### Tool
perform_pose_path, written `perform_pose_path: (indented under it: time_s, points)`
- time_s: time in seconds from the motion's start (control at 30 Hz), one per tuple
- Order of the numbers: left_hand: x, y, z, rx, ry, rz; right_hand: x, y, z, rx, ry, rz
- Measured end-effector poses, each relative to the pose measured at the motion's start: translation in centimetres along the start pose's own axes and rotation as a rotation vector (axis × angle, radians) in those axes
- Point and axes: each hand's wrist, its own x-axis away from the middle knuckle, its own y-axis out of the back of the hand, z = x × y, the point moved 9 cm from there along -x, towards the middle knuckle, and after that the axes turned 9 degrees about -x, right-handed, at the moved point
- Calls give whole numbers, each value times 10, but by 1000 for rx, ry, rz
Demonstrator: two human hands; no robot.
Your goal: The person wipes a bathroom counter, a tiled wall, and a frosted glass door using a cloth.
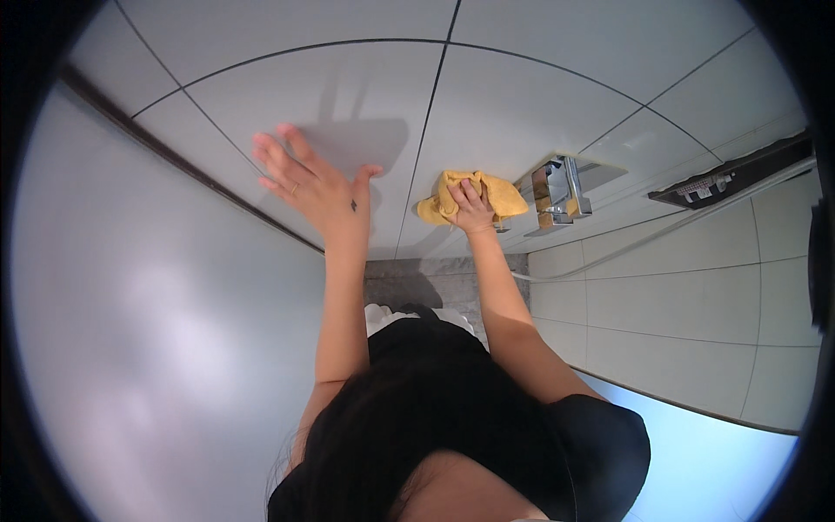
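Observation:
A folded yellow cloth (499, 196) lies pressed against the white tiled wall (535, 98) under my right hand (473, 210), whose fingers rest over it. Just right of the cloth is a chrome wall fixture (554, 189), seemingly a shower mixer, with a shiny plate behind it. My left hand (326, 186) is held up before the wall on the left, fingers apart and holding nothing. A ring is on one of its fingers. Whether its fingertips touch the tiles cannot be told.
At left stands a frosted panel (163, 313) with a dark edge strip. A recessed wall niche (730, 176) on the right holds a small bottle (704, 188). A pale hose (626, 238) runs below it along the side wall. Grey floor (450, 274) shows beneath my arms.

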Motion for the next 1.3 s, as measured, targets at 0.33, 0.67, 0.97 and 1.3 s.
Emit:
perform_pose_path:
  time_s: [0.33,0.67,0.97,1.3]
  points:
    - [10,1,3,16,69,14,-140,65,-26,-218,-244,-123]
    - [15,-5,-30,62,32,113,-191,90,-31,-83,-337,-330]
    - [26,-22,-43,-125,-42,59,-70,15,3,-91,-66,-1]
    - [23,-25,-34,-209,-3,57,-12,3,37,-214,-36,613]
